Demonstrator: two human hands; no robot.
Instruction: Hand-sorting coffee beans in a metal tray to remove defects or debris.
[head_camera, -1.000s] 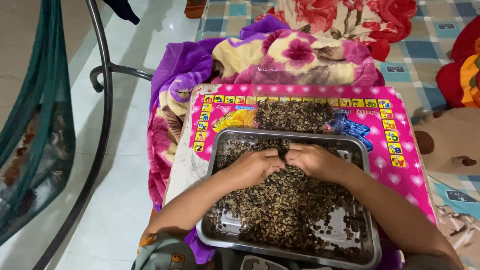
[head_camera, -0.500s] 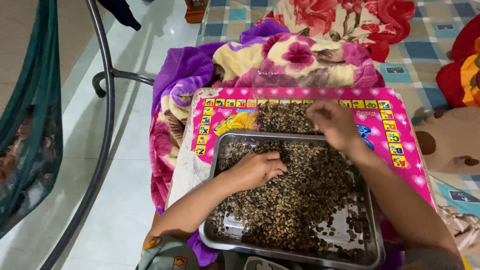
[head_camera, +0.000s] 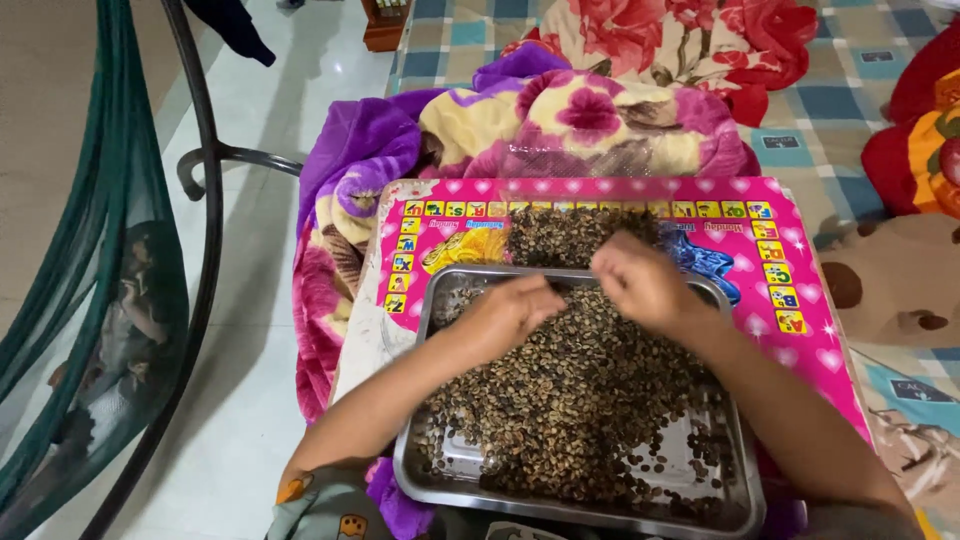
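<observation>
I see both hands over the rectangular steel tray (head_camera: 440, 470) of small brown-black seeds (head_camera: 570, 400): left hand (head_camera: 510, 312) curled loosely on them, right hand (head_camera: 640, 280) raised, fingertips pinched; contents unclear.

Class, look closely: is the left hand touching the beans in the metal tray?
Touching. The head view shows the left hand resting on the beans in the tray.

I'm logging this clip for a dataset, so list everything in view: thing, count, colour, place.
metal tray: one, silver, on the pink board, nearest the person
dark seeds: many, brown-black, heaped in the tray
second seed pile: one, dark, on the board behind the tray
pink board: one, pink with coloured squares, under the tray
blanket: one, purple, yellow and pink, behind the board
metal frame: one, dark, on the floor at left
left hand: one, over the seeds
right hand: one, loosely closed, at the tray's far edge
</observation>
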